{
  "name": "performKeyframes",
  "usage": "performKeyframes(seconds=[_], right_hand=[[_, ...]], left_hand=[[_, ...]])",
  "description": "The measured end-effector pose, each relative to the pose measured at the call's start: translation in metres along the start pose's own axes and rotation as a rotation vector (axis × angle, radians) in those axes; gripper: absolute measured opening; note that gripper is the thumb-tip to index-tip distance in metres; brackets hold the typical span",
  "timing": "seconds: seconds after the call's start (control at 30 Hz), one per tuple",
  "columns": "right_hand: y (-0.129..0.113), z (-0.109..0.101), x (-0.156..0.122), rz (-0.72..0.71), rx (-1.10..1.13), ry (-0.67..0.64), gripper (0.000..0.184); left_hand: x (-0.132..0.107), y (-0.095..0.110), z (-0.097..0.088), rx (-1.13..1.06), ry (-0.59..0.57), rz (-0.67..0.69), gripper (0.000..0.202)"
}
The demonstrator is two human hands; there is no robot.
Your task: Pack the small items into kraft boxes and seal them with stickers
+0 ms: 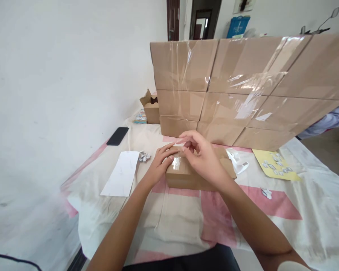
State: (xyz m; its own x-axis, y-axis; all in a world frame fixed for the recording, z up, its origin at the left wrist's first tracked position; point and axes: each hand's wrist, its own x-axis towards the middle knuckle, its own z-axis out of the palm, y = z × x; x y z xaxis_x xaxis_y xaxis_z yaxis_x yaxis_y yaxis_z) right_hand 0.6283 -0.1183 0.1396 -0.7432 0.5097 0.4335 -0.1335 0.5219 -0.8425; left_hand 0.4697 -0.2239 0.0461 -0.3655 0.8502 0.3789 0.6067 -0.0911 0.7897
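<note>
A small brown cardboard box (pixel 197 180) lies in front of me on the cloth, with a shiny strip of clear tape (pixel 176 163) over its left end. My left hand (pixel 159 162) rests on the box's left top edge, fingers stretched out and pressed flat. Above the top of the box, my right hand (pixel 200 155) is curled, its thumb and bent fingers drawn together close to my left fingertips. Whatever is between those fingers, if anything, is too small to make out. The right end of the box shows a loose or raised flap (pixel 227 165).
A wall of taped cardboard boxes (pixel 180 105) stands behind. On the cloth (pixel 169 226) lie a black phone (pixel 118 136), white paper (pixel 121 175), crumpled scraps (pixel 144 156), white plastic (pixel 237 164) and a yellow sheet with stickers (pixel 275 165). An open carton (pixel 151 113) stands back left.
</note>
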Motion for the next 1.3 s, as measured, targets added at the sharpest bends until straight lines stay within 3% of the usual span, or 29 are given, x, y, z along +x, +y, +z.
performKeyframes(seconds=[0.17,0.3,0.4,0.67,0.9,1.3], right_hand=[[0.006,0.001,0.001,0.082,-0.133,0.01,0.037],[0.006,-0.001,0.004,0.084,-0.159,0.043,0.043],[0.009,-0.001,0.005,0.11,-0.151,0.064,0.047],[0.019,0.003,0.008,0.165,-0.107,0.077,0.055],[0.018,0.005,0.009,0.211,-0.075,0.041,0.061],[0.009,0.001,0.006,0.43,-0.081,-0.271,0.06]], left_hand=[[0.016,0.0,-0.011,-0.228,-0.134,-0.131,0.036],[0.027,-0.003,-0.022,-0.361,-0.286,-0.12,0.03],[0.028,-0.005,-0.025,-0.424,-0.335,-0.121,0.031],[0.025,-0.011,-0.023,-0.46,-0.319,-0.061,0.034],[0.023,-0.016,-0.017,-0.511,-0.32,-0.104,0.034],[0.02,-0.01,-0.01,-0.533,-0.229,-0.157,0.051]])
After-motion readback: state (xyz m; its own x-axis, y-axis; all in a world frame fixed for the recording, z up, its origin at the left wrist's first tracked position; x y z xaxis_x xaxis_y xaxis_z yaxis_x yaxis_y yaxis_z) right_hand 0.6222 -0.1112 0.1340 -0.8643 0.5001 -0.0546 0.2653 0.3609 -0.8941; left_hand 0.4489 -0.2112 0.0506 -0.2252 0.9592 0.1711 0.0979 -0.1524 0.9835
